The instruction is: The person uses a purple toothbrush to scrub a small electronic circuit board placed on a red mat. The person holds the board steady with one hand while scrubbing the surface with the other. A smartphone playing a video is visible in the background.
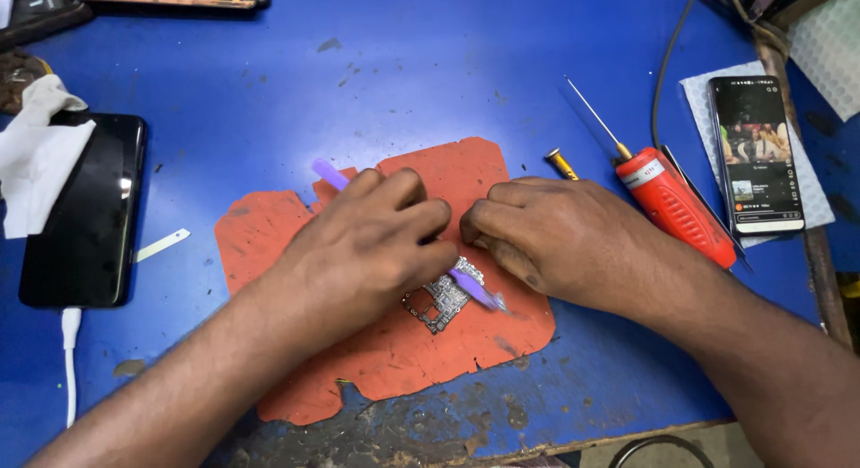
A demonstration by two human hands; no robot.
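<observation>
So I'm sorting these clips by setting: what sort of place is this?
Probably a phone repair bench: a small bare circuit board on a worn orange mat, a red handheld soldering tool, and a black smartphone on a charging cable.

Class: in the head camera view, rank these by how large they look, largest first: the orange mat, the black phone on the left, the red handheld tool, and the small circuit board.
1. Orange mat
2. Black phone
3. Red handheld tool
4. Circuit board, partly hidden by the left hand and right hand, so its full extent is unsure.
</observation>
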